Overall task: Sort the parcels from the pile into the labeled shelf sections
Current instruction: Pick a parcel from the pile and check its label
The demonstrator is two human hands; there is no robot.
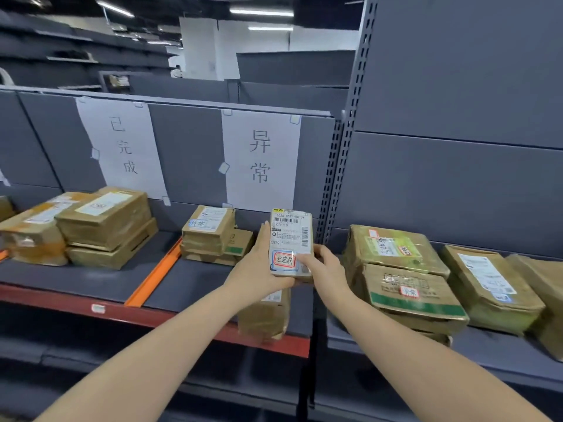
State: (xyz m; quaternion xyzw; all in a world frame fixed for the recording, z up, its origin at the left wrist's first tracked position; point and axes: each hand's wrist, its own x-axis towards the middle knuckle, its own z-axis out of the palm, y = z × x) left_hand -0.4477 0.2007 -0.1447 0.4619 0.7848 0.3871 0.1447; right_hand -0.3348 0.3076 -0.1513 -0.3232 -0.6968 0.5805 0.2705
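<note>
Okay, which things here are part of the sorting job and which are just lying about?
Job:
held parcel, in left hand and right hand
已完成 sign
异常 sign
unsorted pile
sorted parcels

Lying about:
far shelving
ceiling lights

I hold a small parcel (291, 242) upright, its white label with a red-boxed 已完成 stamp facing me, above the 异常 sign's (260, 156) shelf section (195, 281).

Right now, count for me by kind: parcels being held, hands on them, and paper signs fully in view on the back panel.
Held parcel: 1
Hands gripping it, left hand and right hand: 2
Paper signs: 2
Total: 5
</note>
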